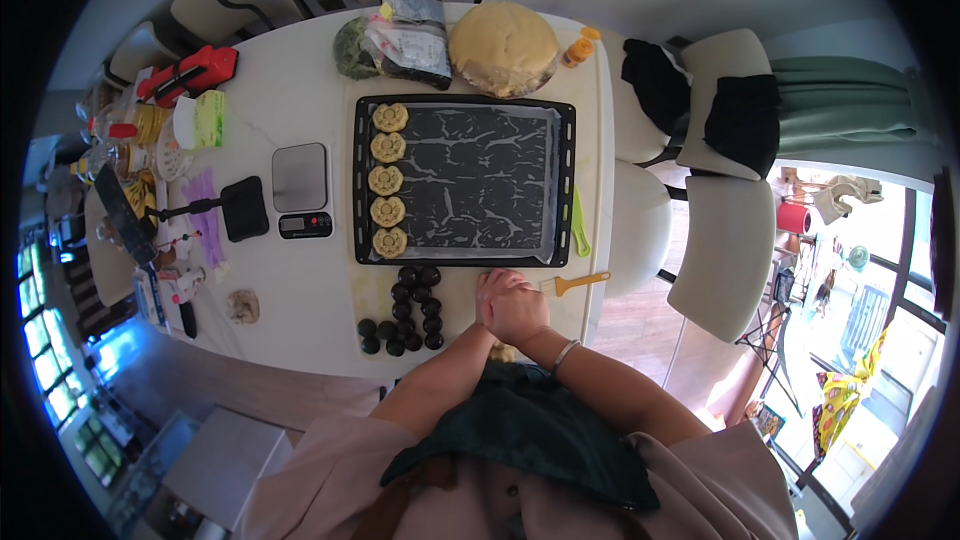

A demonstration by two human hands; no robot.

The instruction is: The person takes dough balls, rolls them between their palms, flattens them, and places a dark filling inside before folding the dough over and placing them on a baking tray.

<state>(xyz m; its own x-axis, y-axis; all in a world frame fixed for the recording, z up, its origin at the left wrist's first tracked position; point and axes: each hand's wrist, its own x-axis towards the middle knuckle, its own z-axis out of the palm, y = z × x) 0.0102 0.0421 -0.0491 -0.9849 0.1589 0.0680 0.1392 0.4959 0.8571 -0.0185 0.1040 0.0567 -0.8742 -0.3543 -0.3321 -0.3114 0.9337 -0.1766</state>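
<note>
My left hand point(489, 301) and my right hand point(520, 313) are pressed together, palms facing, over a pale mat just below the baking tray. Whatever may be between the palms is hidden. Several dark round balls point(407, 293) lie in short rows left of my hands. A small lump of dough point(502, 352) sits by the table edge under my right wrist. The black baking tray point(459, 265), lined with paper, bears a column of patterned dough pieces point(386, 181) at its left side. Right of my hands lies a pastry brush point(582, 281) with a yellow handle.
Behind the tray stand a large mound of dough point(504, 45), plastic bags point(411, 41) and an orange-capped bottle point(579, 51). A green tool point(580, 223) lies right of the tray. To the left are a digital kitchen scale point(300, 178), a black stand point(245, 208) and oil bottles point(142, 124).
</note>
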